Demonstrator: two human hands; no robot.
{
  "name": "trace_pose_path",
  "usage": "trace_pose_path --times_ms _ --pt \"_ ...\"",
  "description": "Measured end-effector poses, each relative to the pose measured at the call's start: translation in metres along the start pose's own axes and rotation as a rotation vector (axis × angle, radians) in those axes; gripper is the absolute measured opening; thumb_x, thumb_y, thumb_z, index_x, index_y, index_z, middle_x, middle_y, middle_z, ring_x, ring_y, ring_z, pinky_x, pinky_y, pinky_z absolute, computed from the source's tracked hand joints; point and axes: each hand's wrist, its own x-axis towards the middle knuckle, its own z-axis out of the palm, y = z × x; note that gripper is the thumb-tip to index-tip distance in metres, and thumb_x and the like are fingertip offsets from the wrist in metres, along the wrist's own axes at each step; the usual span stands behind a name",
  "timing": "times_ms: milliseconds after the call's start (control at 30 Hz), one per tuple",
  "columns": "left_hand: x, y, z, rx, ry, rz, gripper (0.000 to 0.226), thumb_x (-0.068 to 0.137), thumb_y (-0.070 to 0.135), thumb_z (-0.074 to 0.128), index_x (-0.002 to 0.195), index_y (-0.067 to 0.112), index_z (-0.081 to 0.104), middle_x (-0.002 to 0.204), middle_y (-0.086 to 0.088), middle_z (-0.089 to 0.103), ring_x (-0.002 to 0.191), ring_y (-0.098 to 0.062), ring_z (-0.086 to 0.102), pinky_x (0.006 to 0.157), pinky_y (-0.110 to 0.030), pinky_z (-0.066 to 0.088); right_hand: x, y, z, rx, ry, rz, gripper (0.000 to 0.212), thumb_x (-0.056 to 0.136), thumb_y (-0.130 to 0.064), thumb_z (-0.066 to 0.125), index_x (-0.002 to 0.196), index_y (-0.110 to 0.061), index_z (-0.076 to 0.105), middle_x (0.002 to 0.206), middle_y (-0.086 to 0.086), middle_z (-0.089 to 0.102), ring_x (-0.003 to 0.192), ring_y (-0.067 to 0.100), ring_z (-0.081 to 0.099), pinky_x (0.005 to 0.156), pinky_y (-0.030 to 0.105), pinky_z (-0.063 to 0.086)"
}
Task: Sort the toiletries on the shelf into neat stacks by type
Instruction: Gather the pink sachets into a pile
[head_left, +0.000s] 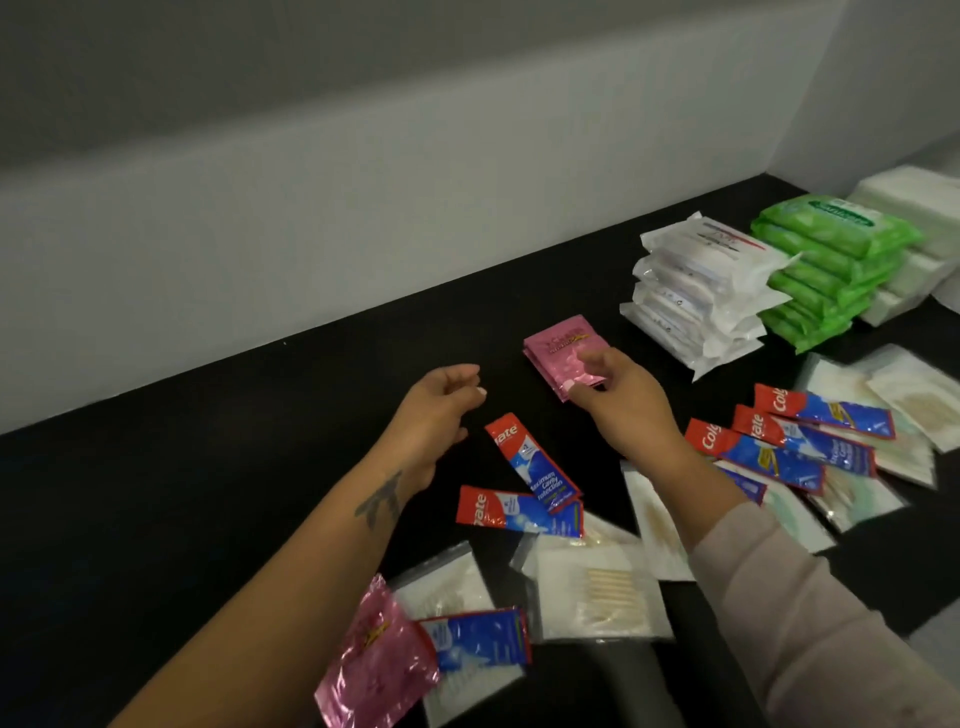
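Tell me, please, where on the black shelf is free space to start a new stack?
The shelf is bare left of the left hand, up to the wall, and behind the pink sachets the right hand holds. Crowded: front and right, with toothpaste sachets, cotton swab bags and finished stacks.

Black shelf (208, 467) under stacked green packs (826, 270), white packs (696, 291), scattered toothpaste sachets (530, 467).

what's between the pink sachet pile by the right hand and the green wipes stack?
In the head view, a stack of white plastic packs stands between the pink sachet pile and the green wipes stack. A strip of bare black shelf separates it from the pink pile.
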Motion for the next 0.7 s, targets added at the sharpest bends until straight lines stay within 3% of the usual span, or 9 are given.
trace_pose_path --times_ms 200,300,400,467,633,700 --pt "-0.037 -0.031 -0.036 0.109 0.039 0.030 0.040 0.091 0.016 0.057 0.129 0.024 0.050 0.134 0.005 0.051 0.121 -0.013 0.049 0.103 -0.040 0.042 -0.047 -0.011 0.019 0.013 -0.057 -0.033 0.042 0.088 -0.028 0.064 0.129 -0.024 0.053 0.128 -0.002 0.057 0.116 0.012 0.051 0.091 0.026 0.039" --pt "-0.054 -0.043 -0.048 0.161 0.065 0.043 0.041 0.090 0.015 0.058 0.129 0.024 0.050 0.133 0.004 0.051 0.118 -0.013 0.051 0.098 -0.034 0.043 -0.065 -0.018 0.026 0.034 -0.119 -0.061 0.039 0.088 -0.022 0.064 0.126 -0.024 0.055 0.122 -0.005 0.059 0.103 0.003 0.047 0.087 0.022 0.039" --pt "-0.072 -0.059 -0.057 0.259 0.105 0.074 0.044 0.088 0.013 0.060 0.130 0.022 0.049 0.133 0.004 0.050 0.118 -0.011 0.050 0.095 -0.028 0.041 -0.084 -0.022 0.034 0.041 -0.191 -0.082 0.034 0.088 -0.024 0.064 0.121 -0.025 0.058 0.111 -0.010 0.057 0.102 0.005 0.052 0.079 0.019 0.041" --pt "-0.084 -0.074 -0.063 0.369 0.121 0.076 0.046 0.087 0.014 0.063 0.130 0.022 0.049 0.135 0.003 0.049 0.124 -0.013 0.046 0.095 -0.027 0.038 -0.099 -0.023 0.040 0.025 -0.243 -0.094 0.032 0.087 -0.025 0.064 0.119 -0.025 0.059 0.108 -0.011 0.055 0.104 0.006 0.053 0.085 0.023 0.043" --pt "-0.109 -0.112 -0.073 0.594 0.085 -0.044 0.045 0.083 0.019 0.068 0.125 0.026 0.052 0.136 0.001 0.046 0.118 -0.014 0.048 0.082 -0.023 0.040 -0.134 -0.019 0.062 0.018 -0.349 -0.124 0.027 0.086 -0.025 0.066 0.112 -0.021 0.063 0.100 -0.007 0.062 0.099 0.008 0.058 0.087 0.025 0.046" --pt "-0.116 -0.123 -0.074 0.645 0.096 -0.094 0.055 0.079 0.023 0.073 0.129 0.027 0.049 0.137 -0.001 0.043 0.114 -0.014 0.048 0.082 -0.027 0.046 -0.145 -0.016 0.071 0.005 -0.392 -0.145 0.027 0.085 -0.025 0.067 0.111 -0.020 0.063 0.100 -0.003 0.065 0.098 0.009 0.060 0.085 0.024 0.047"
